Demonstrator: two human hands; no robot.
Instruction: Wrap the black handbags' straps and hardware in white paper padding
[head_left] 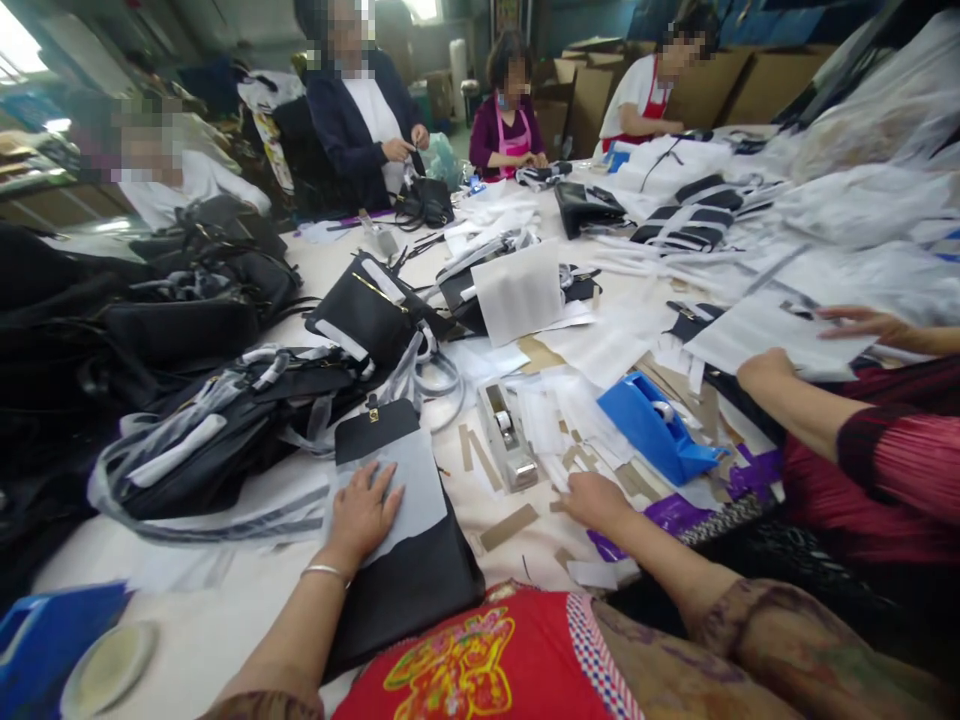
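Note:
My left hand (364,512) lies flat with fingers spread on a sheet of white paper (409,490) that covers a black handbag (409,560) in front of me. My right hand (592,497) reaches forward to the pile of paper strips and cardboard bits (574,450), beside a white tape dispenser (506,435); its fingers point away and are curled over the scraps. What they hold, if anything, is hidden. A blue tape dispenser (652,425) stands just beyond it.
Black handbags wrapped in plastic (217,430) pile up at the left. A co-worker's arms in red sleeves (862,440) handle a paper-covered bag at the right. Several other people work at the far side of the table (337,250). White paper sheets (517,290) lie everywhere.

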